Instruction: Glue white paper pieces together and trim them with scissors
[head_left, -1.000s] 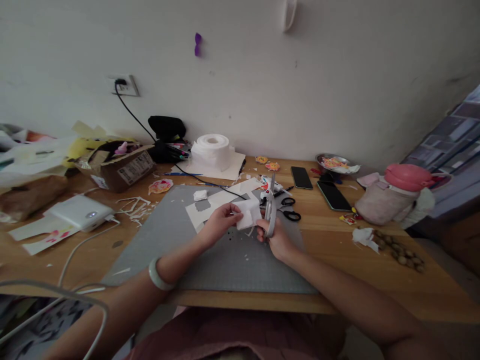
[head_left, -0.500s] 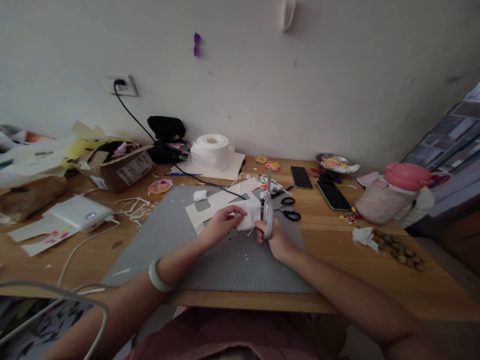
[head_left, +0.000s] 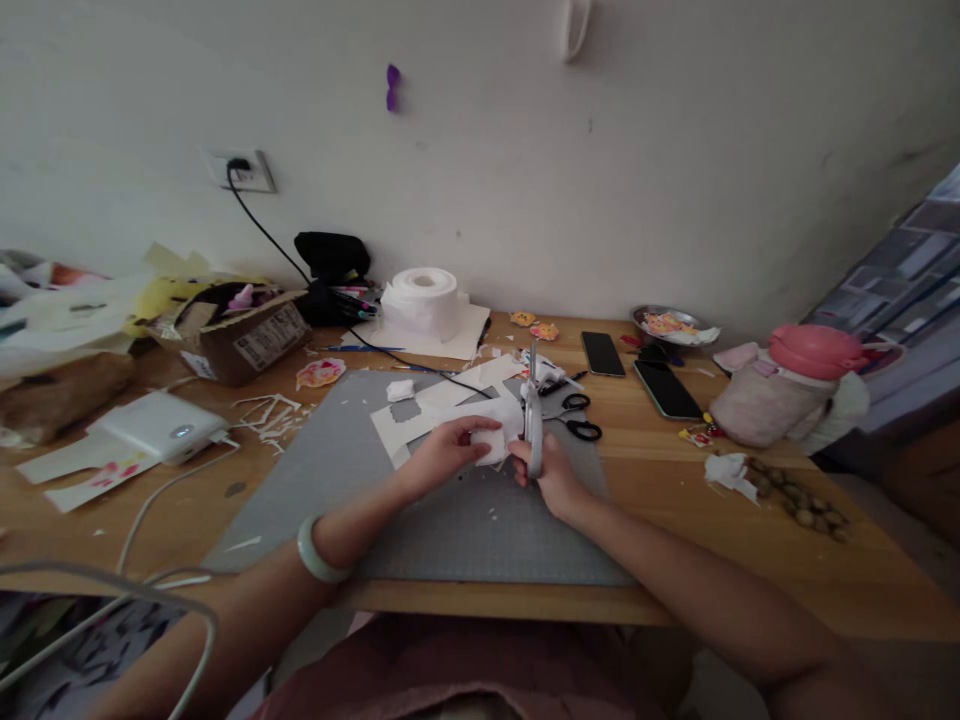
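Note:
Over the middle of the grey cutting mat (head_left: 465,540), my left hand (head_left: 454,450) pinches a small folded white paper piece (head_left: 491,443) between thumb and fingers. My right hand (head_left: 553,470) is wrapped round light-grey-handled scissors (head_left: 535,420), whose blades point up and away from me. The scissors stand just right of the paper, and I cannot tell whether they touch it. Behind my hands lie cut white paper sheets (head_left: 390,432) and a small white wad (head_left: 400,391). Black-handled scissors (head_left: 582,430) rest on the mat's right edge.
A white paper roll (head_left: 420,305) stands at the back, near a cardboard box (head_left: 247,335). A white power bank (head_left: 161,425) with a cable lies left. Two phones (head_left: 602,354), a metal bowl (head_left: 671,328) and a pink-lidded bottle (head_left: 787,390) are on the right.
My left fingers have shifted slightly on the paper, which now looks smaller and more folded. The scissors in my right hand have moved a touch to the left.

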